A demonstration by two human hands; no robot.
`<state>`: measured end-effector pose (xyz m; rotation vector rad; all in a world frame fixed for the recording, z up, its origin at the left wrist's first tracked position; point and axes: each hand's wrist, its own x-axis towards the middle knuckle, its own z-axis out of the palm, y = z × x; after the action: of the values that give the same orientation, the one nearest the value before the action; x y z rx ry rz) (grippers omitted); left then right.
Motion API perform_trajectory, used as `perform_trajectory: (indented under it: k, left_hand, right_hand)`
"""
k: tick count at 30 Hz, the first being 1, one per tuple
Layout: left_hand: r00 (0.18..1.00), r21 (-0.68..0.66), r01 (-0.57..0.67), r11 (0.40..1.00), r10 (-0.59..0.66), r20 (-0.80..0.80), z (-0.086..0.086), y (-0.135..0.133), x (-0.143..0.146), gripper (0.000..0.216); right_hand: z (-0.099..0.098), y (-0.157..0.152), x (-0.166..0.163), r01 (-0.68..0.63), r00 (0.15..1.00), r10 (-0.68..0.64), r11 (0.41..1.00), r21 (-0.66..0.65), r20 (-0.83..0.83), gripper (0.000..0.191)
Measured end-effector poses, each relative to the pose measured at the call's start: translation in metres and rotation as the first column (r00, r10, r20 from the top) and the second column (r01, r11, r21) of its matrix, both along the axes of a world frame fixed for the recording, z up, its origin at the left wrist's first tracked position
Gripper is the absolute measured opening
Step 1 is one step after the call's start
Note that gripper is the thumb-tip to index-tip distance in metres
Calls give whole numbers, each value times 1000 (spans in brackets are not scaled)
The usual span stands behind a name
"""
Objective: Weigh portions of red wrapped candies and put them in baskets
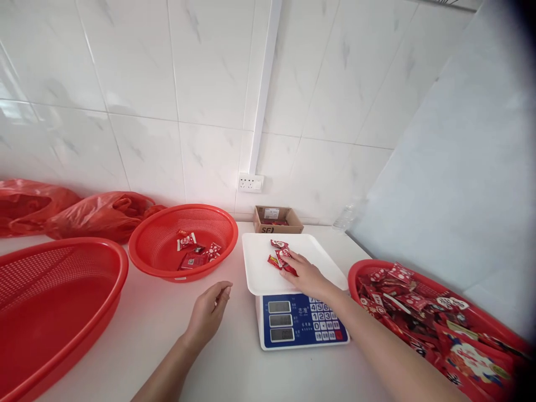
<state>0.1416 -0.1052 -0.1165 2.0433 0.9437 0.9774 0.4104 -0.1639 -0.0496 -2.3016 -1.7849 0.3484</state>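
My right hand [307, 277] reaches over the white tray [255, 262] of a digital scale [304, 321]. Its fingers are bent around small red candy packets [281, 254] lying on that tray; the fingertips and part of the packets are hidden. Left of the scale, my left hand [208, 312] hovers above the white table with its fingers curled in and nothing visible in them. A round red basket [144, 251] behind it holds several small red packets [195, 259]. The scale's grey displays are too faint to read fully.
At the right, a red basket [355, 273] is heaped with red snack packets [414, 301]. A large red basket [62, 335] stands at the left. Red plastic bags [100, 215] lie along the wall. Behind the scale sits a small cardboard box [278, 229] below a wall socket [250, 182].
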Motion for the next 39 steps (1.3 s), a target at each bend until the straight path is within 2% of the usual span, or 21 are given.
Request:
perform_trajectory:
  k: [4, 7, 11, 14, 19, 21, 23, 27, 32, 34, 36, 39]
  left_hand:
    - [1000, -11, 13, 1000, -14, -18, 0, -1, 1, 32]
    - [1000, -6, 17, 1000, -17, -22, 1, -2, 1, 32]
    - [1000, 6, 12, 1000, -12, -16, 2, -3, 1, 32]
    - [1000, 10, 18, 1000, -18, -6, 2, -3, 1, 31]
    - [1000, -4, 16, 1000, -16, -13, 0, -2, 1, 31]
    - [1000, -12, 12, 1000, -12, -9, 0, -1, 0, 32]
    - [1000, -12, 11, 1000, -11, -2, 1, -1, 0, 32]
    - [1000, 3, 18, 1000, -18, 0, 2, -1, 0, 32]
    - [1000, 18, 15, 1000, -15, 0, 3, -2, 0, 33]
    - [1000, 26, 16, 1000, -16, -6, 4, -4, 0, 32]
    - [1000, 35, 23, 999, -23, -10, 4, -5, 1, 31]
    - [999, 48, 34, 998, -34, -14, 3, -6, 2, 29]
  right_hand:
    - [3, -6, -4, -15, 1000, 15, 1000, -5, -10, 65]
    - [2, -10, -6, -67, 997, 66, 998, -10, -38, 58]
    - [5, -4, -5, -92, 993, 98, 992, 86, -68, 44]
    - [10, 11, -2, -39, 998, 46, 987, 155, -41, 52]
    - [10, 40, -1, 27, 999, -24, 997, 79, -38, 64]
    - [6, 45, -1, 2, 999, 0, 999, 54, -45, 64]
    - [4, 45, -2, -77, 996, 80, 995, 68, -46, 58]
    - [10, 33, 2, -230, 971, 233, 971, 64, -50, 50]
    - [37, -4, 10, -175, 980, 188, 970, 170, -66, 52]
    - [43, -22, 14, -193, 975, 207, 969, 156, -76, 47]
    - [42, -37, 19, -218, 973, 224, 971, 97, -59, 42]
    - [29, -48, 25, -187, 982, 188, 981, 46, -15, 40]
